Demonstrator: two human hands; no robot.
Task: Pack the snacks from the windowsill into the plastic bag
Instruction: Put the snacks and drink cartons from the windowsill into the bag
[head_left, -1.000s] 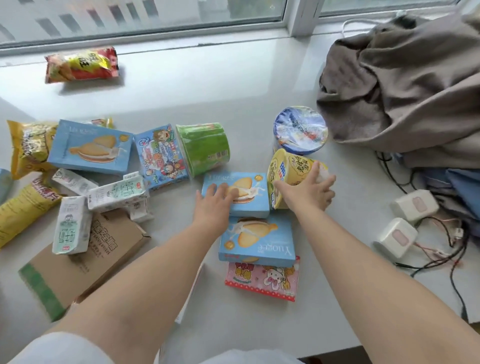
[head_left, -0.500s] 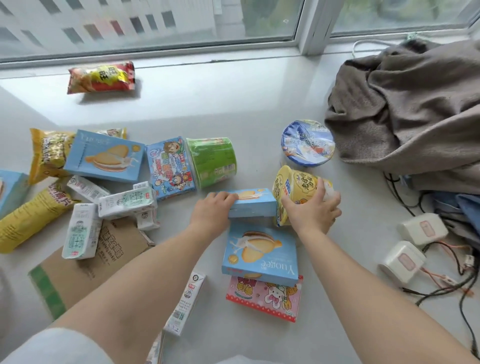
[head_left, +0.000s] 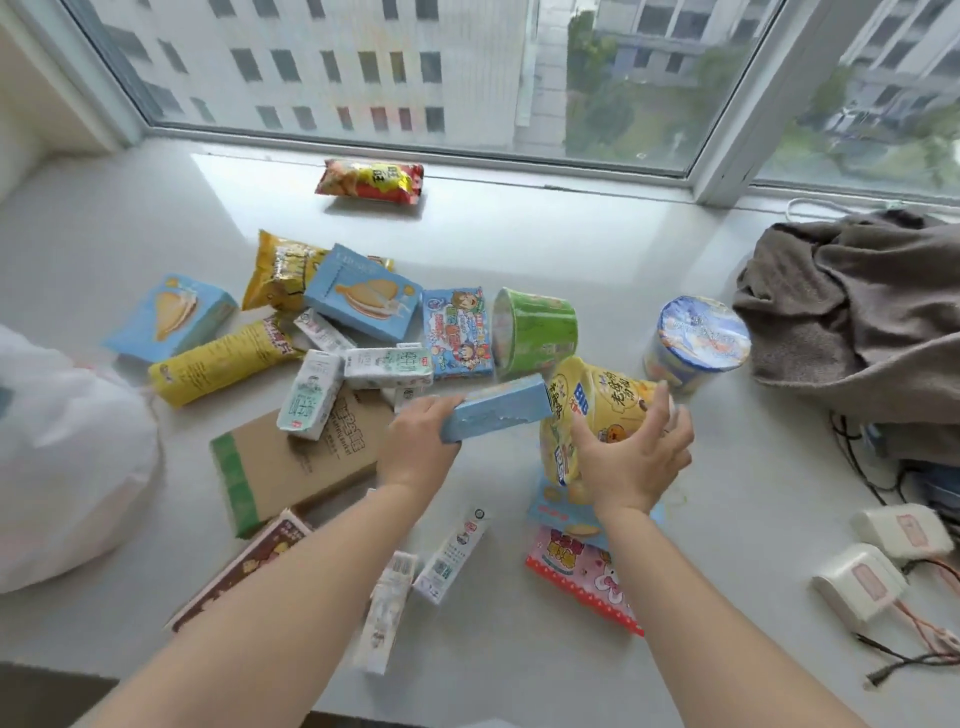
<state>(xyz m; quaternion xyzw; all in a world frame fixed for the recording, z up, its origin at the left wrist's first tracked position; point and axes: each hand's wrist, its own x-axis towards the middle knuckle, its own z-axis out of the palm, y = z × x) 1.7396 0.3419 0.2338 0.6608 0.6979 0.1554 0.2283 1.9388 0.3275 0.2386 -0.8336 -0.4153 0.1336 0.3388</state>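
My left hand (head_left: 421, 441) grips a light blue biscuit box (head_left: 496, 410), lifted off the windowsill and turned on edge. My right hand (head_left: 631, 457) holds a yellow noodle cup (head_left: 597, 400), raised and tilted above another blue biscuit box (head_left: 550, 512) and a pink snack box (head_left: 582, 577). The white plastic bag (head_left: 67, 467) bulges at the left edge. Many snacks lie on the sill: a green cup (head_left: 535, 332) on its side, a blue-lidded cup (head_left: 696, 338) upright, two more blue boxes (head_left: 171, 314) (head_left: 361, 299), yellow packets (head_left: 223, 358), milk cartons (head_left: 311, 395).
A brown cardboard box (head_left: 291, 457) lies left of my left hand. A red-yellow packet (head_left: 371, 179) sits by the window. A grey cloth (head_left: 857, 306) is heaped at the right, with white adapters (head_left: 857, 587) and cables (head_left: 914, 654) below it.
Both hands have lifted their items off the sill: the blue box rose on edge in the left, the yellow cup rose in the right. The view tilted up and the bag came into sight.
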